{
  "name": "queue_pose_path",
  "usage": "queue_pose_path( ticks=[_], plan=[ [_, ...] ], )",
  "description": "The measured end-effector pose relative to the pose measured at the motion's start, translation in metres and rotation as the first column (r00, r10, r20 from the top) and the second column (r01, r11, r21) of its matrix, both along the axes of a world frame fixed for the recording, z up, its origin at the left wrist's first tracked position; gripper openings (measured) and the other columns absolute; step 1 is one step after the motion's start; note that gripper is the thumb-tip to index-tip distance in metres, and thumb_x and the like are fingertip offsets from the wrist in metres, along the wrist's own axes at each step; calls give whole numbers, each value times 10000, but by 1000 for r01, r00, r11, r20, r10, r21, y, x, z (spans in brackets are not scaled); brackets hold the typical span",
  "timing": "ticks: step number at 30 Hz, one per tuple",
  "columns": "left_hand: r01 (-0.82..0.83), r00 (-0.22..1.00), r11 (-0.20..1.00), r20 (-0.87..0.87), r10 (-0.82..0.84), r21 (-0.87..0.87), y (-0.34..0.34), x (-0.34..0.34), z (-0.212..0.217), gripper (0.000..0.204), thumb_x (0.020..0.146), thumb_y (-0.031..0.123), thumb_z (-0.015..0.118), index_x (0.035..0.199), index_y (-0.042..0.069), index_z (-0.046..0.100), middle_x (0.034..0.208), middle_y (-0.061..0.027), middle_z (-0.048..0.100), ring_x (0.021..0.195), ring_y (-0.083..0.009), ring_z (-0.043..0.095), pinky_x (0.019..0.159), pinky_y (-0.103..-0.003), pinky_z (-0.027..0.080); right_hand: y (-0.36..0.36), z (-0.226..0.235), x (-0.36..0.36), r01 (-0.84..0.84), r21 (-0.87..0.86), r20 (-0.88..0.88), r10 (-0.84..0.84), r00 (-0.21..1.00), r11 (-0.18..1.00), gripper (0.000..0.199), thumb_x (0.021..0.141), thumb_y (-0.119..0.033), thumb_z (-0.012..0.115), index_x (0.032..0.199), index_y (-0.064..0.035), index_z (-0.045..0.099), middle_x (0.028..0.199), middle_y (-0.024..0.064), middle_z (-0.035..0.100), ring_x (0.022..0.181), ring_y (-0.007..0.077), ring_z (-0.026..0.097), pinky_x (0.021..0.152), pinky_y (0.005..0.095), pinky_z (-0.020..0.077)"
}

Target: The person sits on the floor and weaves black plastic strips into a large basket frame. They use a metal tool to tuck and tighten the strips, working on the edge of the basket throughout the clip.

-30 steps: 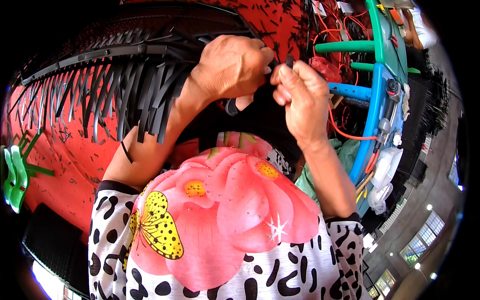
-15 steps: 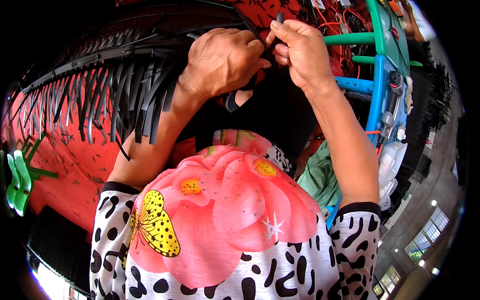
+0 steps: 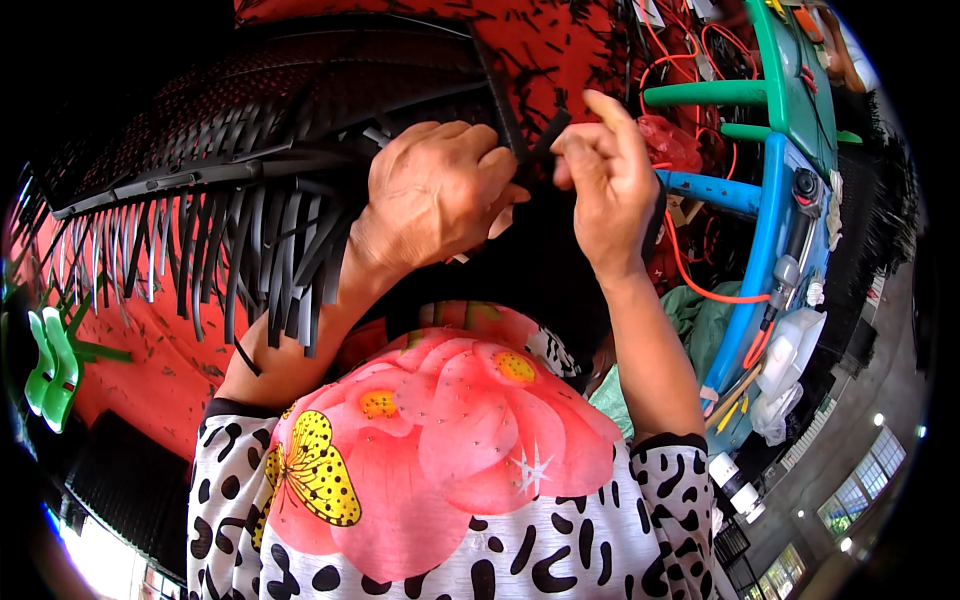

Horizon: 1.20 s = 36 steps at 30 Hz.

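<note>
A dark woven panel [image 3: 300, 95] with a black rim spreads across the upper left, and loose black flat strips [image 3: 265, 240] hang as a fringe from its near edge. At the panel's right end, my left hand [image 3: 435, 190] is closed with its knuckles up; what its fingers grip is hidden beneath them. To the right, my right hand [image 3: 612, 185] is raised with the forefinger stretched out and the thumb apart, slightly blurred. A short black strip piece [image 3: 549, 134] shows just left of its fingertips and looks loose from them.
Red floor covering [image 3: 140, 400] with scattered black scraps lies below. Green stool legs [image 3: 705, 93] and a blue stool [image 3: 755, 260] stand at right, with orange cable [image 3: 690, 270] and tools. A green chair-like piece [image 3: 55, 370] sits at far left; green sheeting [image 3: 700, 320] lies by my right forearm.
My right hand has moved down, and its pinch on the short black strip has opened. My left hand stays closed near the panel's end. The whole view has shifted slightly.
</note>
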State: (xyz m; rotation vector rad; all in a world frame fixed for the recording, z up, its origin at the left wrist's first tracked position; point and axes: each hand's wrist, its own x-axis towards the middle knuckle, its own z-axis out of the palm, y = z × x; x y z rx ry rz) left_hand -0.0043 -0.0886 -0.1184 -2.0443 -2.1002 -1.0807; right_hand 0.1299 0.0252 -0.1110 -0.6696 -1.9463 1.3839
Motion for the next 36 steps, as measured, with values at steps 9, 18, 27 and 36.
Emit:
queue_pose_path(
  ticks=[9, 18, 27, 36],
  plan=[
    [1, 1000, 997, 29, 2, -78, -2, 1, 6, 246, 663, 269, 708, 673, 111, 519, 657, -19, 476, 636, -200, 534, 588, -333, 423, 32, 34, -4, -158, 897, 79, 204, 976, 413, 450, 658, -27, 704, 1096, -114, 652, 821, 8, 486, 637, 157, 489, 544, 274, 434],
    [26, 999, 997, 49, -23, -68, 2, 1, 8, 233, 661, 269, 697, 681, 109, 529, 658, -20, 474, 627, -195, 526, 579, -330, 419, 44, 24, -1, -367, 879, 327, 175, 929, 305, 337, 646, -195, 703, 958, -80, 652, 862, 29, 506, 711, 191, 527, 581, 308, 451],
    [54, 994, 998, 100, -50, -36, 2, 0, 7, 267, 637, 245, 716, 741, 45, 573, 670, -64, 497, 603, -245, 533, 534, -359, 404, 49, 8, -17, -357, 877, 273, 277, 921, 321, 177, 681, -109, 630, 842, -43, 602, 848, 62, 528, 725, 211, 550, 587, 317, 468],
    [33, 997, 997, 75, -27, -75, 3, 0, 11, 200, 631, 244, 658, 649, 111, 510, 655, -22, 454, 618, -182, 507, 547, -311, 396, 16, 8, 7, -252, 740, 87, 282, 955, 624, 210, 679, 72, 652, 875, 26, 589, 845, 129, 573, 703, 271, 599, 582, 345, 524]
  ],
)
